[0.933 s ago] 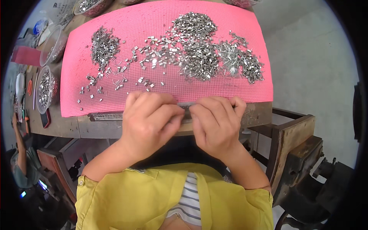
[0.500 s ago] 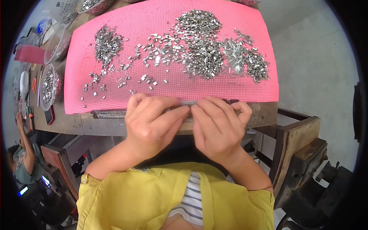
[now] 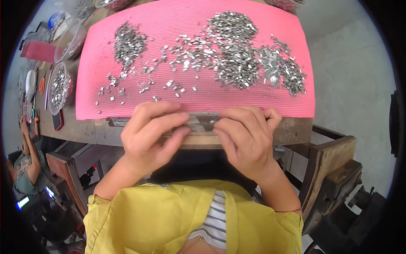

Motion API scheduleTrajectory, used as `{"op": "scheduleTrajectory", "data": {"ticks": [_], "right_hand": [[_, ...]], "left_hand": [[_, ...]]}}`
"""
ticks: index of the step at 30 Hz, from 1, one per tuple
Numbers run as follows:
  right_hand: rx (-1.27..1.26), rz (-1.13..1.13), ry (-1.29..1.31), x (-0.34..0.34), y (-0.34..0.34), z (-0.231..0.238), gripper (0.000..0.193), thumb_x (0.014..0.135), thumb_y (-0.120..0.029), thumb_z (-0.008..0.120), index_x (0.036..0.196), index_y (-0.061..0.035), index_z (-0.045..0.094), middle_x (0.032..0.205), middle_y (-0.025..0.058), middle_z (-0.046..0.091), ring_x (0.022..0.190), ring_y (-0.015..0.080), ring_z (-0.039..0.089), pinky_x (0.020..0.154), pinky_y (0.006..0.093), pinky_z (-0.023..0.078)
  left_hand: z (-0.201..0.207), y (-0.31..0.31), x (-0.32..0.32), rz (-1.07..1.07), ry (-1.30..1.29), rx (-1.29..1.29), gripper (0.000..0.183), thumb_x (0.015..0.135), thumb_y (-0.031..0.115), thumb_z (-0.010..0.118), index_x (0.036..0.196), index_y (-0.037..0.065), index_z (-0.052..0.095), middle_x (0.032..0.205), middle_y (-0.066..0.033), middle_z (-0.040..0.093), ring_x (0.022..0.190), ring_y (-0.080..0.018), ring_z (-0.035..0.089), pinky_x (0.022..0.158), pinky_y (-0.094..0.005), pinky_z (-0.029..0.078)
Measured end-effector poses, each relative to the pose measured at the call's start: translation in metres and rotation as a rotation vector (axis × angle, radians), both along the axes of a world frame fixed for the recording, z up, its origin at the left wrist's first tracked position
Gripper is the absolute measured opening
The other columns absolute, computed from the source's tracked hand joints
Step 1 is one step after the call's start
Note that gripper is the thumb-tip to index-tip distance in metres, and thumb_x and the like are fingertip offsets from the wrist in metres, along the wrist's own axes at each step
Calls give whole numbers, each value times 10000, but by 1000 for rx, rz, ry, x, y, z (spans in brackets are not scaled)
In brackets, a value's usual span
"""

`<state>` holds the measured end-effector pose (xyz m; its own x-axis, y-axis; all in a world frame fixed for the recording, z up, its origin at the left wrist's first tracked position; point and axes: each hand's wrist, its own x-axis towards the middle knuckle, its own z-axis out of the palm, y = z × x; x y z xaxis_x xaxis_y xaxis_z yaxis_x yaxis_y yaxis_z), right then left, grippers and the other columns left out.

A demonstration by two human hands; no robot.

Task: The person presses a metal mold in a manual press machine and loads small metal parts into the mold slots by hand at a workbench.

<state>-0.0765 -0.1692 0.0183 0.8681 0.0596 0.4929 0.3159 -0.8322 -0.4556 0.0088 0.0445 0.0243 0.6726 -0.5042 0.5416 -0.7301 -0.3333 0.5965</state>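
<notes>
The left hand's (image 3: 148, 137) fingers were half-curled, thumb and forefinger parted; the right hand's (image 3: 248, 137) bent over a greyish strip (image 3: 201, 122), their grip impossible to tell. The strip lay along the near edge of the tabletop (image 3: 294, 132). Beyond, small metal pieces (image 3: 237, 70) heaped on a pink mat (image 3: 169, 21).
</notes>
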Motion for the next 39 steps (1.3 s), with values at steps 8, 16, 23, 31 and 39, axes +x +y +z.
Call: {"op": "scheduleTrajectory", "data": {"ticks": [8,16,23,31,39], "right_hand": [[-193,42,124,3,-2,24,150,855,-86,716,984,-102,640,1018,38,611,946,224,593,902,423,293],[-360,36,148,5,4,29,145,866,-48,680,1005,-76,645,1033,45,627,951,233,599,912,442,309],[-157,53,194,14,4,47,243,789,2,758,1011,-85,713,985,33,687,946,211,656,928,436,328],[-231,160,150,45,33,60,247,795,-9,759,1020,-100,717,967,8,693,951,202,657,923,423,314],[-240,311,96,101,64,54,193,817,-48,761,990,-122,717,921,-12,682,899,192,633,914,427,308]], "left_hand": [[-7,31,-3,173,69,-91,288,714,0,839,983,73,767,1048,-94,725,908,-266,686,795,-349,534],[3,107,28,514,55,-14,207,792,13,785,990,73,787,1030,-102,728,919,-251,700,777,-339,561],[3,112,67,390,7,95,161,766,84,819,925,101,809,957,-55,723,925,-247,659,829,-365,522],[-9,94,92,287,-22,160,81,755,177,835,806,135,788,885,1,692,933,-242,628,848,-397,473],[-6,92,98,296,-35,250,91,763,206,824,821,155,776,885,7,673,970,-238,620,852,-408,443]]}}
